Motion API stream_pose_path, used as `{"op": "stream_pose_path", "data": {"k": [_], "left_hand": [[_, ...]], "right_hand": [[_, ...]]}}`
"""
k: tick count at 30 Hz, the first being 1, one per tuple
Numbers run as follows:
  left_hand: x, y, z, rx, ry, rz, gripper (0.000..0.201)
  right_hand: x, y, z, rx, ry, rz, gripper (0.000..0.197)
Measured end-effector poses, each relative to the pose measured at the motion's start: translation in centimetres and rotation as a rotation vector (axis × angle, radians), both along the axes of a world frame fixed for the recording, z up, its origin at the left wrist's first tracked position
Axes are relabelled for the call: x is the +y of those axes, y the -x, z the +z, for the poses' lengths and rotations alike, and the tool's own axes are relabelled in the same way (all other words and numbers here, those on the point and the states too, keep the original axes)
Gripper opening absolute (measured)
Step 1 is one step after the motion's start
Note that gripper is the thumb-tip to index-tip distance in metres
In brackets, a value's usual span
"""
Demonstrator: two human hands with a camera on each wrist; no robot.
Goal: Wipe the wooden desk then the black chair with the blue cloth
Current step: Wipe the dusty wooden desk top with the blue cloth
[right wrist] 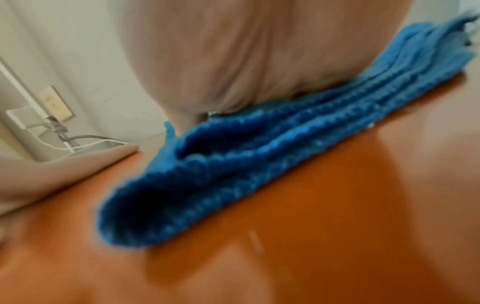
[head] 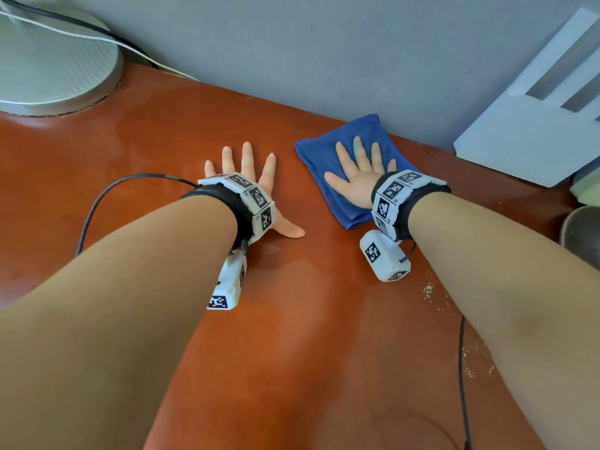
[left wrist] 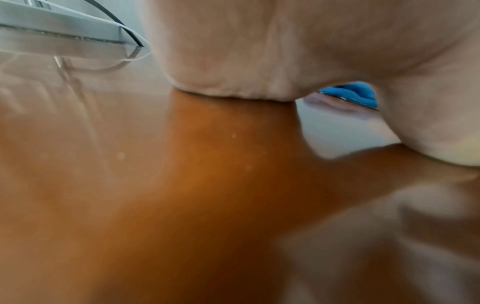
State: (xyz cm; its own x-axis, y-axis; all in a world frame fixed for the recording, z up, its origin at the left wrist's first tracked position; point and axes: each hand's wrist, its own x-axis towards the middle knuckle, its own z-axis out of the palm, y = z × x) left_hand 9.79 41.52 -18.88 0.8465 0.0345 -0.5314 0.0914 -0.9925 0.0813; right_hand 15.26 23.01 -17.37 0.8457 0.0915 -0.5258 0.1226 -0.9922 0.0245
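Note:
A folded blue cloth (head: 328, 154) lies on the reddish wooden desk (head: 292, 319) close to the grey wall. My right hand (head: 357, 177) presses flat on it with straight, spread fingers. In the right wrist view the palm (right wrist: 233, 61) sits on the cloth's (right wrist: 233, 174) folded layers. To the cloth's left, my left hand (head: 250, 177) rests flat on the bare desk, fingers spread, holding nothing. The left wrist view shows its palm (left wrist: 259, 51) on the wood (left wrist: 182, 185) and a sliver of the cloth (left wrist: 355, 92). The black chair is out of view.
A round silver stand base (head: 48, 66) with cables sits at the desk's back left. A white slotted device (head: 535, 125) leans against the wall at the right. Crumbs (head: 428, 290) speckle the desk near my right forearm. A dark round object (head: 584, 232) shows at the right edge.

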Motion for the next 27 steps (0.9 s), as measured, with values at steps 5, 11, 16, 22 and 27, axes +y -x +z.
{"op": "stream_pose_path", "data": {"k": [5, 11, 16, 22, 27], "left_hand": [[-0.3, 0.1, 1.4, 0.05, -0.023, 0.006, 0.141], [-1.6, 0.6, 2.8, 0.004, -0.095, -0.092, 0.129], [-5.3, -1.2, 3.1, 0.016, -0.037, -0.167, 0.124], [-6.9, -2.3, 1.2, 0.058, -0.057, -0.157, 0.134], [-6.5, -2.5, 0.4, 0.034, -0.025, -0.158, 0.136]], "right_hand": [[-4.2, 5.2, 0.1, 0.062, 0.016, -0.012, 0.066], [-9.8, 9.4, 0.7, 0.094, 0.081, -0.266, 0.068], [-12.2, 9.7, 0.4, 0.083, 0.079, -0.476, 0.072], [-12.8, 5.6, -0.4, 0.036, 0.051, -0.556, 0.074], [-11.1, 1.5, -0.3, -0.004, 0.042, -0.506, 0.073]]}}
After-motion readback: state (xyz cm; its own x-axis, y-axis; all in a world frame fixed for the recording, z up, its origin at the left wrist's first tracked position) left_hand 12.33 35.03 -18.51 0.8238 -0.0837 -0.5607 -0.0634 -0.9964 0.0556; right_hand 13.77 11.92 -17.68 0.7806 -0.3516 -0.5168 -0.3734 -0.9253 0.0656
